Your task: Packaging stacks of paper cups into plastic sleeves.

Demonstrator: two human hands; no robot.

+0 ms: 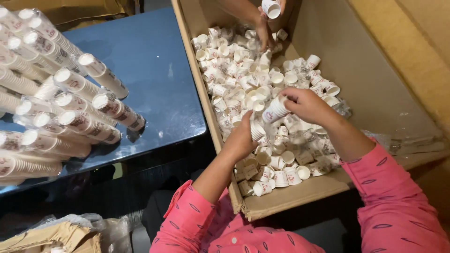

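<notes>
Head view | step: nesting loose cups (pixel 243 70) in box (pixel 300 192) | right hand (pixel 307 105) fingers clamped on stack (pixel 274 111), mid-box | left hand (pixel 241 140) grips cup (pixel 257 131) (near front edge) | next: align rims, slide in

Pink patterned sleeves (pixel 398 206), bare forearms

A blue table (pixel 154 70) is carrying wrapped stacks of paper cups (pixel 61 98), lying on their sides in a pile at its left end. Just right of the table, a large cardboard box (pixel 375 93) is sitting, holding a heap of loose paper cups (pixel 243 70).
</notes>
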